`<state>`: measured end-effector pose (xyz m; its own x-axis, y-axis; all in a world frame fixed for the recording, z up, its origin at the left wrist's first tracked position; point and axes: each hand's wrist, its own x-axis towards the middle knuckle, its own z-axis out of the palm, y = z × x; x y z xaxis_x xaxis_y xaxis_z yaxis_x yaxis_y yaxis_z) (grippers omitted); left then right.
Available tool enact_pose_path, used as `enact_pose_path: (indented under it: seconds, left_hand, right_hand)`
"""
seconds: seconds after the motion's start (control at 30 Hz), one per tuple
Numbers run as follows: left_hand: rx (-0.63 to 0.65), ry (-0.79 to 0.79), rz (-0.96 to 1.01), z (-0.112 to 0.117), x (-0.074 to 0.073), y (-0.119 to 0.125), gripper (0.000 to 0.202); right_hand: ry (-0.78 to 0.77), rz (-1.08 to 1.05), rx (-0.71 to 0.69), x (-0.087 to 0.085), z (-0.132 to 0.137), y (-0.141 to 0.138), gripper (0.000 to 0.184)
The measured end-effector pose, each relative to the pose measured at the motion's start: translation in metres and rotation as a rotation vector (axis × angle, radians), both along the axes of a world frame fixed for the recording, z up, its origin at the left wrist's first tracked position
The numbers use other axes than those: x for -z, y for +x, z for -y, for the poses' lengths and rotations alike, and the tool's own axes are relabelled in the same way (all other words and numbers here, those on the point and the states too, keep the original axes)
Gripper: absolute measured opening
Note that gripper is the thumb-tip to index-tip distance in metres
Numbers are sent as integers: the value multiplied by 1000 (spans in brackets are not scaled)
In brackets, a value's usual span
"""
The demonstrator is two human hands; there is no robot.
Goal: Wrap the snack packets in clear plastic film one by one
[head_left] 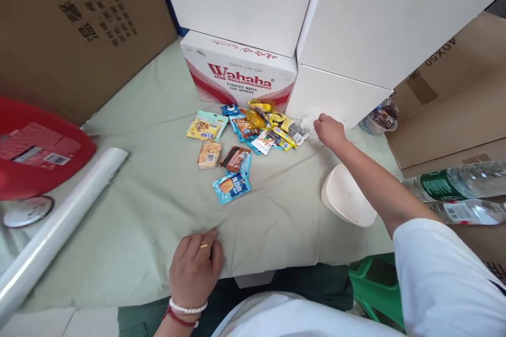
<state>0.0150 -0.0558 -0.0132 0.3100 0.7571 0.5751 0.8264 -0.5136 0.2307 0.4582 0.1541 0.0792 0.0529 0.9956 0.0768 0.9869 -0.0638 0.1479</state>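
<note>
My right hand (pixel 329 129) is stretched out to the back of the cloth-covered table, its fingers closed on a crumpled clear plastic bag (pixel 310 125) by the white boxes. Just left of it lies a loose pile of small snack packets (pixel 261 126) in yellow, blue and brown wrappers. A pale green cookie packet (pixel 206 125), a wrapped bread-like snack (pixel 209 155), a brown packet (pixel 235 158) and a blue packet (pixel 232 187) lie in front of the pile. My left hand (pixel 196 260) rests at the table's near edge with curled fingers and nothing visible in them.
Below my right forearm sits a white plastic container (pixel 348 197). A Wahaba-style "Wahaha" carton (pixel 243 76) and white boxes (pixel 343 21) wall off the back. A plastic-film roll (pixel 63 221) and a red object (pixel 39 147) lie left; bottles (pixel 458 184) lie right.
</note>
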Motion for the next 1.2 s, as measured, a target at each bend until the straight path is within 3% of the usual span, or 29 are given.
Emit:
enact_pose_path:
  seconds: [0.1, 0.2, 0.3, 0.43, 0.53, 0.6, 0.7, 0.8, 0.9, 1.03, 1.1, 1.2]
  left_hand:
    - [12, -17, 19, 1, 1, -1, 19]
    - [24, -25, 120, 3, 2, -5, 21]
    - [-7, -111, 332, 5, 1, -7, 19]
    - [-117, -490, 746, 10, -17, 7, 16]
    - [-36, -857, 1054, 11, -39, 33, 34]
    - [18, -974, 1147, 11, -52, 52, 43]
    - [53, -994, 1207, 6, -61, 77, 61]
    - [61, -1065, 1286, -4, -61, 93, 85]
    - [34, -1152, 1315, -13, -58, 102, 98]
    - [91, -1249, 1263, -15, -47, 102, 70]
    - [53, -1243, 1279, -12, -41, 97, 55]
    - [-30, -1219, 1332, -8, -37, 88, 45]
  right_hand:
    - [157, -226, 43, -11, -2, -1, 19]
    - [331, -735, 90, -24, 15, -2, 11]
    - [304, -1288, 167, -28, 44, -10, 21]
    - [313, -1788, 230, -16, 89, -35, 32]
    - [319, -1996, 278, 2, 120, -67, 32]
    - [306, -2072, 278, 14, 137, -94, 31]
    - [256, -2156, 264, 30, 160, -137, 34]
    - [179, -2218, 275, 39, 177, -169, 37]
    - [39, -2221, 253, 46, 190, -183, 38]
    - [-120, -2085, 186, 51, 204, -176, 38]
    - [-86, -1972, 199, 47, 207, -166, 34]
    - [91, -1836, 226, 28, 205, -145, 27]
